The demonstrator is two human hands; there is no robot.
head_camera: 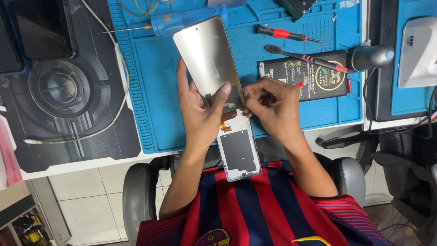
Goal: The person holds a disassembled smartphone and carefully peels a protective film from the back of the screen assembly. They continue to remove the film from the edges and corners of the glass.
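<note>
My left hand [200,114] grips a phone display panel [207,57], its shiny back facing up and tilted away over the blue work mat [154,91]. Below it lies the phone's white frame [239,152] with a dark plate inside, joined to the panel by an orange flex cable [226,123]. My right hand [273,107] pinches at the lower right corner of the panel, fingertips pressed where panel and frame meet. Both hands hover above the desk's front edge, over my lap.
On the mat lie a blue electric screwdriver [182,20], two red-handled screwdrivers [284,33], a black battery pack [314,77] and a grey blower nozzle [371,57]. A white cable [120,91] curves over a dark desk mat on the left. Chair armrests flank me.
</note>
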